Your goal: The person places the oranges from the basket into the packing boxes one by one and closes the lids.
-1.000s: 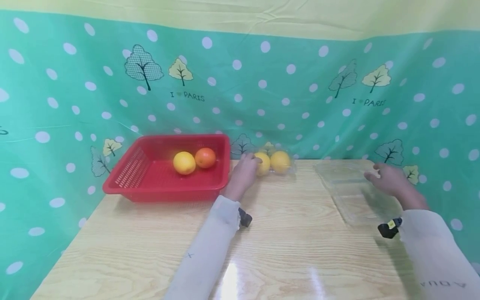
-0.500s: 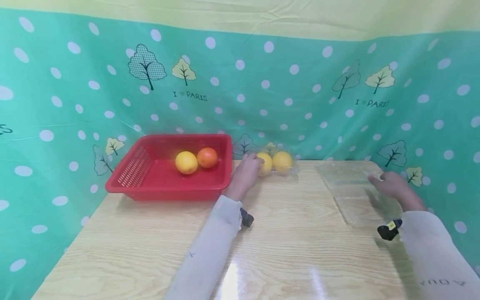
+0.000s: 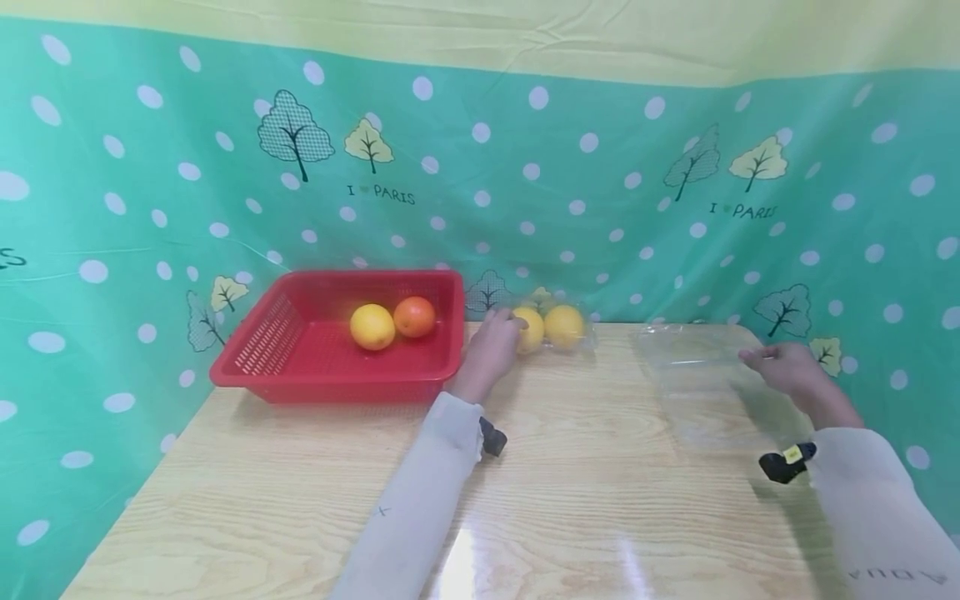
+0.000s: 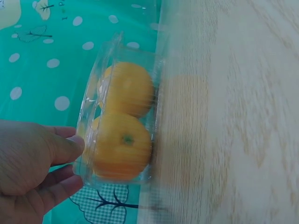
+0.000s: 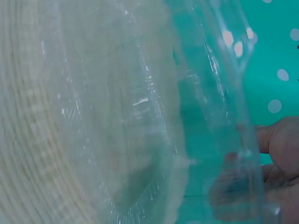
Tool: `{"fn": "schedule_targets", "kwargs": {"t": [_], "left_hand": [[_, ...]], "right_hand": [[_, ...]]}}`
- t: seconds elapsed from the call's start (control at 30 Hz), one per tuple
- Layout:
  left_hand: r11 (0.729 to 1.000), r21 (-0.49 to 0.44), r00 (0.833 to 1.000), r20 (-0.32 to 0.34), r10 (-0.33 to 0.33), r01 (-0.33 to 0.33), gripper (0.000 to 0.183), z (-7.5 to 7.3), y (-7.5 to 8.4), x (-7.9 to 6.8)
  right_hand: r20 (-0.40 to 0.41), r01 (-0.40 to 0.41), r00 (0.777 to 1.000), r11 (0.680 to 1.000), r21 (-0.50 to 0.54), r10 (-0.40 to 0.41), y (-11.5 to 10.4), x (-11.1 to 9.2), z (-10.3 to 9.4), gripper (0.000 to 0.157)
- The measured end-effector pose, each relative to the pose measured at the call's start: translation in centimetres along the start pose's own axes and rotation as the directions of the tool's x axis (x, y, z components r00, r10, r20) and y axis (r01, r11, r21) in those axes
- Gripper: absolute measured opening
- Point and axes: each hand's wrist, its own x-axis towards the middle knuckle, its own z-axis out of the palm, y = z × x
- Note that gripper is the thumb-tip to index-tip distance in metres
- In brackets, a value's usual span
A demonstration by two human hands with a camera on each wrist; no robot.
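Note:
My left hand (image 3: 492,346) pinches the near end of a clear plastic clamshell box (image 4: 156,56). Two oranges (image 4: 122,147) sit side by side inside it, at the back edge of the table. On the right, a second clear plastic clamshell (image 3: 697,400) lies spread on the tabletop with no fruit in it. My right hand (image 3: 795,375) grips its right edge between thumb and fingers; in the right wrist view some fingers show through the plastic.
A red plastic basket (image 3: 341,390) stands at the back left, close to my left forearm. It holds a yellow-orange fruit (image 3: 372,326) and a redder one (image 3: 415,317). Behind the wooden table (image 3: 570,483) hangs a green dotted curtain (image 3: 450,150).
My right hand has closed its fingers on the edge of the right clamshell, which has shifted slightly. My left hand stays at the box with the oranges.

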Motion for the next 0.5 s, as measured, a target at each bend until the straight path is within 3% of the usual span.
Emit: {"fn": "schedule_targets", "kwargs": {"t": [0.2,0.5], "left_hand": [[1.000,-0.011,1.000,0.004,-0.007,0.007,0.038,0.17,-0.09,0.04],[1.000,-0.026,1.000,-0.001,-0.014,0.013,0.035,0.22,-0.09,0.04]], "right_hand": [[0.005,-0.002,1.000,0.998,0.066,0.001,0.20,-0.25,-0.02,0.083],[-0.079,0.013,0.997,0.996,0.091,-0.006,0.59,-0.65,0.27,0.071]]}}
